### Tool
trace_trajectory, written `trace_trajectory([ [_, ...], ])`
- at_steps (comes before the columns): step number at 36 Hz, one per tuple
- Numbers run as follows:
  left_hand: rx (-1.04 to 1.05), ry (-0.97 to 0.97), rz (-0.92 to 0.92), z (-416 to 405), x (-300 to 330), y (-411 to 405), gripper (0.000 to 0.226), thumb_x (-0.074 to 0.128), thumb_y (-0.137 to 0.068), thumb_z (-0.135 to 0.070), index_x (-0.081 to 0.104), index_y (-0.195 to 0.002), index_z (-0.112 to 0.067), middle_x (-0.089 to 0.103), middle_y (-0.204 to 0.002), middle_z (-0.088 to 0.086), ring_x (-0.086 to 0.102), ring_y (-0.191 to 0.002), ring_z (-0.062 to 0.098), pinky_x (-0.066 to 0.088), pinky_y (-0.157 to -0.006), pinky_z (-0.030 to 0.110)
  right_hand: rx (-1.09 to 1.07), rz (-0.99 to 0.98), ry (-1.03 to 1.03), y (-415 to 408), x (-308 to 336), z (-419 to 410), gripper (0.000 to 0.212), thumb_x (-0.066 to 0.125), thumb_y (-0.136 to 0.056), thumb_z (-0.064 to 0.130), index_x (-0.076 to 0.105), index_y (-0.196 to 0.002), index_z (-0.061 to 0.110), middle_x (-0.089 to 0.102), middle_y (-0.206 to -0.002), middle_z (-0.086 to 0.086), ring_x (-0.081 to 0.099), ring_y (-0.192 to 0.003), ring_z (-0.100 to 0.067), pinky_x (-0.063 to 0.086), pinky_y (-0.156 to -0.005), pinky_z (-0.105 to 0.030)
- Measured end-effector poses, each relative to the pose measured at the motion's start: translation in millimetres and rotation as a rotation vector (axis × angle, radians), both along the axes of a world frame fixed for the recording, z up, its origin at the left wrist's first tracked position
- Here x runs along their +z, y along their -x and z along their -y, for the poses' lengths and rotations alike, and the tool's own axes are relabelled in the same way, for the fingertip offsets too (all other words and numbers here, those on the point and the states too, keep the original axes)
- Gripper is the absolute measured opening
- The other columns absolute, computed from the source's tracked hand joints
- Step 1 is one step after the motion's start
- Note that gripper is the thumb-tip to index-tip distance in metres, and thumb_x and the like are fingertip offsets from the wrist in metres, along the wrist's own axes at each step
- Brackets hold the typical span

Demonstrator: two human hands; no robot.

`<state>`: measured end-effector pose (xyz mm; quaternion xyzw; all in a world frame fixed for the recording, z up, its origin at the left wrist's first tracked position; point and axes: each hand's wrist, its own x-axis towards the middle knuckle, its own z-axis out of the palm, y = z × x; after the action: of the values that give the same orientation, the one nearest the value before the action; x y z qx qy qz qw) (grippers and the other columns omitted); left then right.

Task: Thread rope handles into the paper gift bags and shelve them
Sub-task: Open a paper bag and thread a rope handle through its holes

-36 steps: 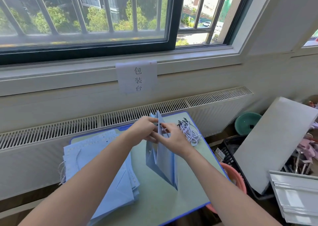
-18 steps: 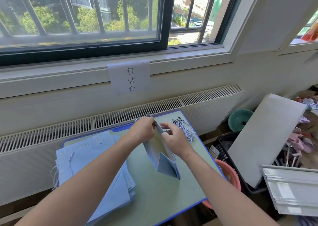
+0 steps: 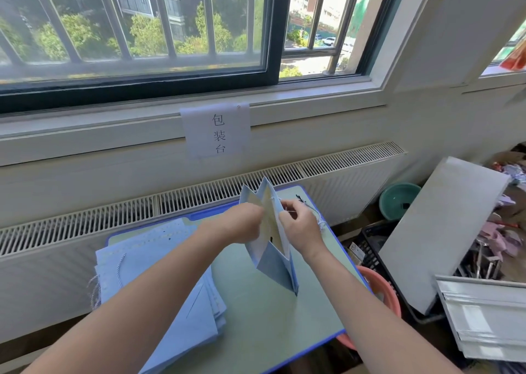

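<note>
A light blue paper gift bag (image 3: 275, 265) stands tilted on the small green table (image 3: 264, 316), its mouth spread open toward the window. My left hand (image 3: 242, 221) grips the bag's left wall near the top. My right hand (image 3: 299, 227) pinches a thin rope handle at the bag's right wall. A bundle of loose white rope handles (image 3: 314, 212) lies just behind my right hand, partly hidden by it. A stack of flat blue bags (image 3: 159, 282) lies on the left of the table, some with rope handles showing.
A radiator (image 3: 113, 219) runs along the wall behind the table under a paper sign (image 3: 217, 131). To the right are a pink basin (image 3: 381, 294), a black crate (image 3: 375, 248), a leaning white board (image 3: 444, 231), a teal bowl (image 3: 398, 200) and clutter.
The bag has been tipped and opened wider, its top now fanned toward the window. Both hands stayed at its top edge, shifting slightly apart.
</note>
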<state>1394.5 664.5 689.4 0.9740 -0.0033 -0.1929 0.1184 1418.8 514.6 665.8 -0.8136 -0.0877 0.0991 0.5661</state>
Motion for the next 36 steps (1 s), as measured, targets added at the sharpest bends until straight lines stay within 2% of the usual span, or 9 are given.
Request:
trace_trajectory([
  [3,0.111,0.186,0.084,0,5,-2,0.030,0.037,-0.098,-0.010,0.054,-0.123,-0.008,0.063,-0.116,0.013,0.059,-0.100,0.032,0.048,-0.079,0.040,0.078,-0.031,0.010,-2,-8,-2,0.024,0.061,-0.089,0.013,0.067,-0.112,0.017,0.067,-0.110,-0.004,0.063,-0.099,-0.014,0.052,-0.085,-0.021],
  [6,0.258,0.365,0.101,-4,3,-2,0.028,0.037,-0.102,-0.019,0.058,-0.094,-0.003,0.066,-0.102,0.018,0.060,-0.093,0.032,0.043,-0.073,0.037,0.204,-0.076,-0.025,3,-12,-5,0.029,0.059,-0.085,0.022,0.066,-0.113,0.029,0.064,-0.120,-0.006,0.062,-0.109,-0.016,0.051,-0.095,-0.033],
  [9,0.397,0.485,0.106,-13,-4,1,0.027,0.050,-0.099,-0.025,0.057,-0.085,-0.003,0.063,-0.082,0.011,0.058,-0.071,0.024,0.047,-0.067,0.039,0.256,-0.109,-0.038,6,-19,-8,0.032,0.055,-0.088,0.009,0.065,-0.114,0.026,0.064,-0.118,-0.004,0.065,-0.107,-0.020,0.054,-0.092,-0.044],
  [12,0.473,0.567,0.090,-20,-12,8,0.012,0.056,-0.094,-0.013,0.057,-0.099,-0.003,0.065,-0.090,0.015,0.067,-0.077,0.028,0.059,-0.072,0.046,0.267,-0.092,-0.004,8,-23,-11,0.038,0.055,-0.091,-0.001,0.060,-0.124,0.019,0.065,-0.110,-0.004,0.066,-0.091,-0.024,0.056,-0.081,-0.052],
  [18,0.604,0.659,0.118,-31,-16,15,0.009,0.049,-0.097,-0.009,0.055,-0.102,-0.006,0.063,-0.095,0.016,0.065,-0.076,0.024,0.053,-0.052,0.030,0.209,-0.162,0.138,1,-43,-7,0.033,0.060,-0.089,0.003,0.060,-0.121,0.010,0.061,-0.078,0.000,0.061,-0.068,-0.020,0.055,-0.078,-0.049],
  [23,0.666,0.706,0.132,-40,-15,18,0.012,0.045,-0.100,-0.015,0.052,-0.109,-0.010,0.063,-0.094,0.010,0.064,-0.069,0.016,0.045,-0.042,0.019,0.249,-0.183,0.375,-1,-61,11,0.022,0.058,-0.094,0.019,0.066,-0.084,0.001,0.061,-0.067,-0.003,0.057,-0.061,-0.015,0.053,-0.069,-0.043],
  [28,0.688,0.759,0.107,-42,-16,20,0.016,0.047,-0.100,-0.016,0.053,-0.115,-0.012,0.065,-0.090,0.006,0.066,-0.070,0.017,0.052,-0.047,0.023,0.266,-0.080,0.433,3,-54,17,0.042,0.059,-0.096,0.027,0.054,-0.060,0.006,0.028,-0.054,0.004,0.024,-0.053,-0.013,0.019,-0.052,-0.030],
  [31,0.710,0.856,0.056,-43,-16,21,0.027,0.052,-0.095,-0.006,0.053,-0.121,-0.009,0.068,-0.096,0.014,0.070,-0.076,0.024,0.059,-0.060,0.032,0.280,-0.130,0.379,5,-45,11,0.023,0.062,-0.095,0.029,0.068,-0.073,0.024,0.042,-0.054,0.010,0.037,-0.052,-0.007,0.031,-0.053,-0.023],
  [36,0.666,0.983,0.028,-43,-14,23,0.045,0.058,-0.087,0.007,0.052,-0.130,-0.002,0.070,-0.097,0.018,0.071,-0.081,0.025,0.060,-0.068,0.032,0.195,-0.206,0.021,15,-29,-5,0.010,0.061,-0.092,0.006,0.065,-0.084,0.009,0.066,-0.072,-0.002,0.061,-0.062,-0.012,0.052,-0.062,-0.022],
])
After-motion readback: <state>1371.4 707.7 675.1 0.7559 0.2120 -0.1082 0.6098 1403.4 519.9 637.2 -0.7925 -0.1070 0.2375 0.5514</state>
